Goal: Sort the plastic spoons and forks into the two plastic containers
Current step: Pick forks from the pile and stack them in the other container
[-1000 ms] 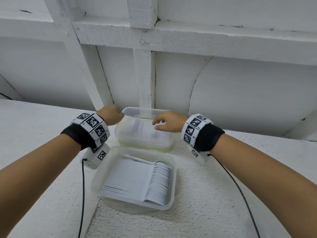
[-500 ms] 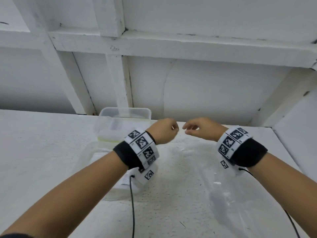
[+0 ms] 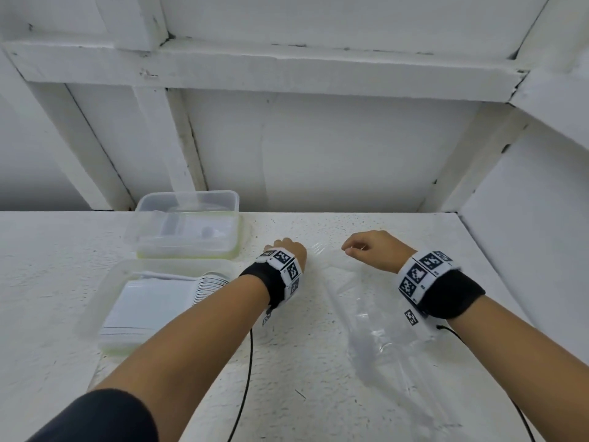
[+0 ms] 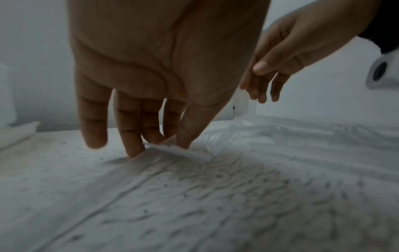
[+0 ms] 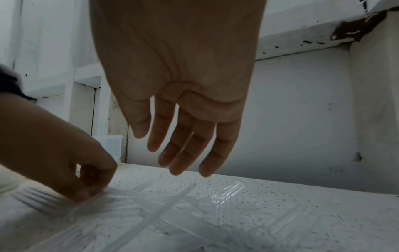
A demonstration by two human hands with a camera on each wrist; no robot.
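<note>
Reaching: I bring both hands over the clear forks (image 5: 164, 209) scattered right of the containers (image 3: 188, 228).
Left hand (image 3: 291, 255): fingertips pinch a fork end on the table (image 3: 63, 282).
Right hand (image 3: 373, 250): fingers relaxed, spread, holding nothing.
Axis: nearest fork handle runs near-to-far beneath my right hand.

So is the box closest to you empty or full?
Nearly full: the near container holds a packed row of white spoons.
</note>
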